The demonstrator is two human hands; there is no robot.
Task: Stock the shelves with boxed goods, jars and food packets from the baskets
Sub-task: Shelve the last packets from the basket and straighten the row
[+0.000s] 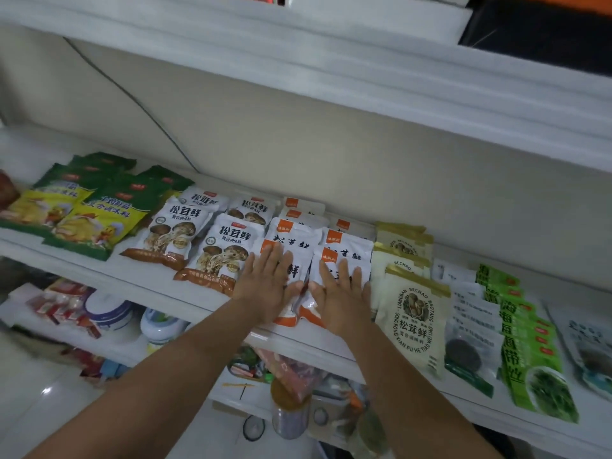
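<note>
Both hands flat on the front two packets, nothing gripped.
Left hand (265, 286) lies palm down, fingers straight, on the left packet (294, 270); right hand (341, 296) does the same on the right packet (347, 256). My thumbs are close over the gap, possibly touching. Both packets sit under my palms at the shelf (149, 283) front edge, long axis pointing away from me. Each hand is equally near its own.
</note>
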